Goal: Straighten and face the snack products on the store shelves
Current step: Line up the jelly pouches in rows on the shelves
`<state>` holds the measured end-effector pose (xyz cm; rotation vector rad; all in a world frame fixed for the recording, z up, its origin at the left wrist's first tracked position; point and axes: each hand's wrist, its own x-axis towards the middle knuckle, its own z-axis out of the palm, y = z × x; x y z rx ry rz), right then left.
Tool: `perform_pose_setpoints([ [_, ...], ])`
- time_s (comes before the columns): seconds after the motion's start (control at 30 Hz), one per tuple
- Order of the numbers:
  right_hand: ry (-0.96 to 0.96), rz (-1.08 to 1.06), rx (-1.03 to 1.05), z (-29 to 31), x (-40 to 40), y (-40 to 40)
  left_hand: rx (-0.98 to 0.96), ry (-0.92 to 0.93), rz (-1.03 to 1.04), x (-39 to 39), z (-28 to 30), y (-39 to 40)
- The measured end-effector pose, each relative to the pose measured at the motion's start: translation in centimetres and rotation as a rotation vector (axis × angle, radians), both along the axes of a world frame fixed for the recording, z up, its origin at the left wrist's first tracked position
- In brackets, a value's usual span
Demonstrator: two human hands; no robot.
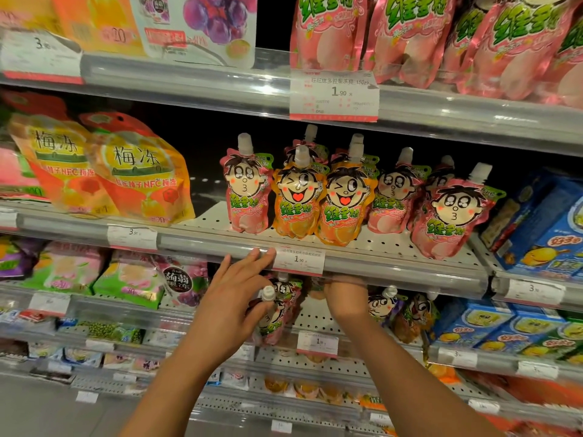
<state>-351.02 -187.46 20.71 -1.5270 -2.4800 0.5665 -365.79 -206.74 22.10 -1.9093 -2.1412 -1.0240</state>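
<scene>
Low in the view, the left hand (235,305) holds a pink spouted jelly pouch (273,323) by its top, thumb beside the white cap (268,293), while its straight fingertips touch the front rail of the middle shelf (217,244) just left of a 1.90 price tag (299,260). The right hand (345,298) reaches under that same rail into the lower shelf (315,316); its fingers are hidden behind the rail, so I cannot tell whether it grips anything. Just right of it stand more cartoon-face pouches (383,305) on the lower shelf. Above, near the front edge of the middle shelf, a row of upright pouches faces outward: a pink one (246,197), two orange ones (298,200) touching each other, and further pink ones (451,219) toward the right end. Yellow plum-jelly bags (138,178) lean at the shelf's left end, and blue boxes (542,228) sit on the neighbouring shelf to the right. Large pink peach pouches (410,39) fill the top shelf's right side.
</scene>
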Motion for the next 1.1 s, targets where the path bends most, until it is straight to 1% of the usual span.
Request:
perform_pose_setpoints([
  [0.1, -0.012, 0.068, -0.007, 0.1, -0.3, 0.3, 0.000, -0.004, 0.003, 0.1, 0.0, 0.1],
  [0.23, 0.005, 0.077, -0.035, -0.7, 0.2, 0.5, -0.003, 0.001, 0.010, 0.2, 0.2, 0.1],
  [0.37, 0.036, 0.101, 0.044, -0.2, 0.3, 0.2, -0.011, 0.014, 0.013, 0.0, 0.0, 0.2],
  [0.43, 0.079, 0.127, 0.064, -0.2, 1.0, -0.3, -0.011, 0.008, 0.014, 0.0, -0.1, 0.2],
  [0.53, 0.192, 0.120, 0.109, -0.4, 2.9, -2.1, -0.010, 0.004, 0.019, 0.2, 0.1, 0.2],
  [0.6, 0.220, 0.257, 0.166, -0.7, 4.3, -3.6, -0.009, -0.003, 0.024, 0.3, 0.1, 0.3],
  [0.73, 0.242, 0.455, 0.010, 0.9, 6.7, -6.2, -0.010, -0.051, 0.024, 0.7, 0.5, 0.2],
  [0.8, 0.289, 0.507, -0.019, 1.6, 7.2, -7.1, -0.019, -0.105, 0.026, 0.9, 0.9, 0.1],
  [0.93, 0.395, 0.484, -0.067, 3.5, 7.2, -7.7, -0.026, -0.140, 0.002, 1.9, 2.4, -0.1],
  [1.1, 0.468, 0.429, -0.124, 5.0, 7.9, -7.2, 0.011, -0.270, -0.082, 6.7, 4.1, 1.8],
])
